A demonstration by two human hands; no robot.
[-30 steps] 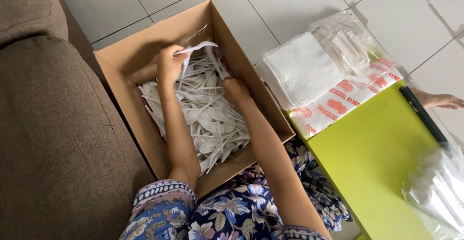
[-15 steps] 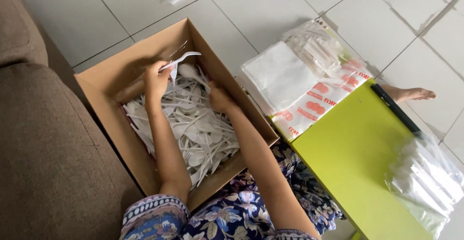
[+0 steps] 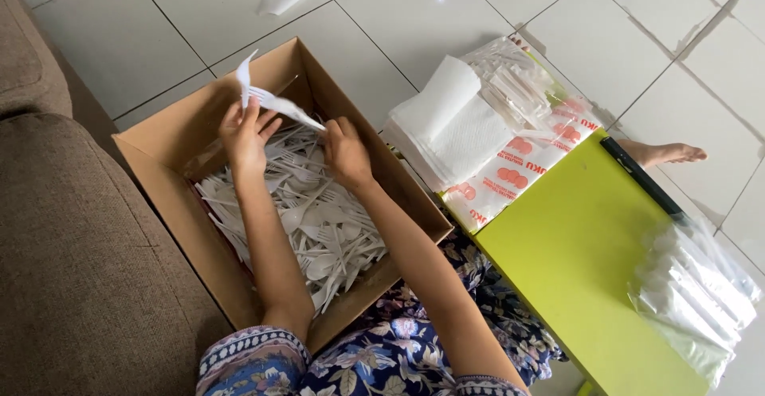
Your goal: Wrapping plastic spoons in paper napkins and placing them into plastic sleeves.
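Two hands over cutlery box [image 3: 159, 145]: left hand [image 3: 243, 133] grasping white fork [image 3: 275, 103], right hand [image 3: 344, 150] released.

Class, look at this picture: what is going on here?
A seated person reaches both hands into a cardboard box full of white plastic cutlery. The left hand lifts a white plastic fork above the pile; the right hand touches its other end. A stack of white napkins lies beside a lime-green table.

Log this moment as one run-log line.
left hand: holds white plastic cutlery | right hand: on same cutlery | both over cardboard box of loose cutlery | napkin stack on green table
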